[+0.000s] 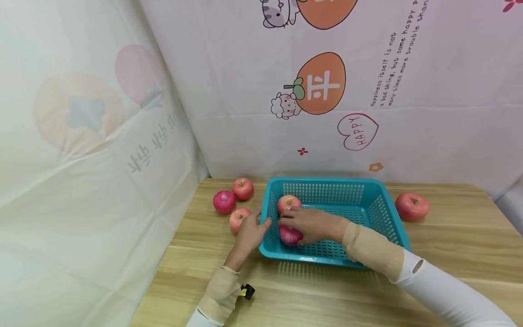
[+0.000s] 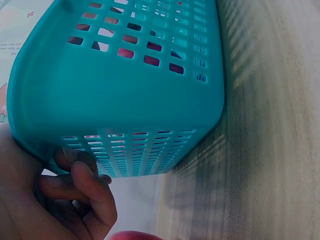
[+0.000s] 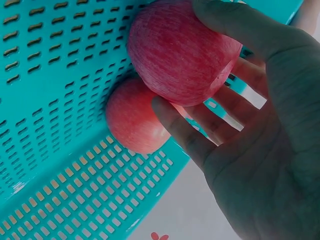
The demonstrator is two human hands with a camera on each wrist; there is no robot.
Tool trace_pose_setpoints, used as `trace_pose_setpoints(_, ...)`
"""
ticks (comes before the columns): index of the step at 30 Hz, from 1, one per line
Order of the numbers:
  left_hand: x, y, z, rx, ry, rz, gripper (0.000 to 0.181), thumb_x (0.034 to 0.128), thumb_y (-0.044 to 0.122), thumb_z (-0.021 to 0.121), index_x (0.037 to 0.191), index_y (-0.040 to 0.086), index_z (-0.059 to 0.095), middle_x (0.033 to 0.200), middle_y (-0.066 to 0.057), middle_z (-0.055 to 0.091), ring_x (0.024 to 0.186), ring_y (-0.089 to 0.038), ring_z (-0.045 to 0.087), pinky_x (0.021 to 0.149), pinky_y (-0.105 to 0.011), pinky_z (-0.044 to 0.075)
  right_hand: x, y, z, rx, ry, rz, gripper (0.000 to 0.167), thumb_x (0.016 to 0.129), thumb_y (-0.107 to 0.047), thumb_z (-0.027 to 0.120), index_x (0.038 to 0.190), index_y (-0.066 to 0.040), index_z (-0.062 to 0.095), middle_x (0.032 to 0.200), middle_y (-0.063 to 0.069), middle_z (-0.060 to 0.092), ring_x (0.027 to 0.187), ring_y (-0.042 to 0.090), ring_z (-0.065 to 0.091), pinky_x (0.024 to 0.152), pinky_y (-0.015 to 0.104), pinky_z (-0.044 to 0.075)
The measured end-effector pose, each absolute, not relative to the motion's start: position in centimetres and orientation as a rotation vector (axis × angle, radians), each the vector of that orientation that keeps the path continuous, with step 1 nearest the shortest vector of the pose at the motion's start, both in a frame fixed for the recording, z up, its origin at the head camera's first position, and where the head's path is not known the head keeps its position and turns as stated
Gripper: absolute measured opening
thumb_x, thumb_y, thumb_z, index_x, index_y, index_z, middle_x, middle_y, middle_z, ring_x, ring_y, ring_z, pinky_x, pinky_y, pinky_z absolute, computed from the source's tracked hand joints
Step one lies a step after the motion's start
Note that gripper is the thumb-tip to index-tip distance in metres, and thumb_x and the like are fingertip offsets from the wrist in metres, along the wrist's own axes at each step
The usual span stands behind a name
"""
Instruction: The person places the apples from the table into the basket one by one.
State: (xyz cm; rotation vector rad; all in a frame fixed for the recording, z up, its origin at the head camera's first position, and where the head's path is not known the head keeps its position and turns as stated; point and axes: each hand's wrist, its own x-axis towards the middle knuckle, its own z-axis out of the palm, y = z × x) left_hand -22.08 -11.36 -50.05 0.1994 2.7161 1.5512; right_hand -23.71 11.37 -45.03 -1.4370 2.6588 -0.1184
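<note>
Inside the teal basket [image 1: 310,259], at its left end, we see the right hand [image 1: 313,222] curving its fingers round a dark red apple [image 1: 289,237] beside a paler apple [image 1: 288,201]; the left hand [image 1: 251,234] grips the rim [image 1: 266,197], presumably for steadiness.

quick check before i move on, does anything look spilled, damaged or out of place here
Nothing looks spilled or damaged; the teal basket sits upright, with two apples inside. The one oddity is the printed cloth behind it: its HAPPY lettering runs sideways, as if hung turned.
</note>
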Motion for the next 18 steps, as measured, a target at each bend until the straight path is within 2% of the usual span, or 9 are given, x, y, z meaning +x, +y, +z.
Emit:
trace_pose_setpoints(10,-22.2,-11.3,-50.3,0.196,2.72,1.532,0.049,0.1047,0.021,0.061,0.148,-0.002,0.058,0.123,-0.022,0.076,0.099,-0.026,0.078,0.081,-0.043,0.066,-23.8,11.2,-46.0,-1.483,2.665,-0.057,0.074,0.082,-0.029,0.094,0.146,-0.014,0.06,0.148,0.006,0.061,0.136,0.025,0.058,0.105,0.047,0.059)
trace_pose_setpoints(18,-22.3,-11.3,-50.4,0.195,2.718,1.525,0.05,0.1048,0.021,0.06,0.15,-0.001,0.057,0.121,-0.022,0.077,0.099,-0.025,0.077,0.081,-0.042,0.066,-24.0,11.0,-46.4,-1.515,2.662,-0.058,0.072,0.085,-0.033,0.092,0.147,-0.016,0.059,0.146,0.006,0.059,0.133,0.022,0.057,0.103,0.045,0.06)
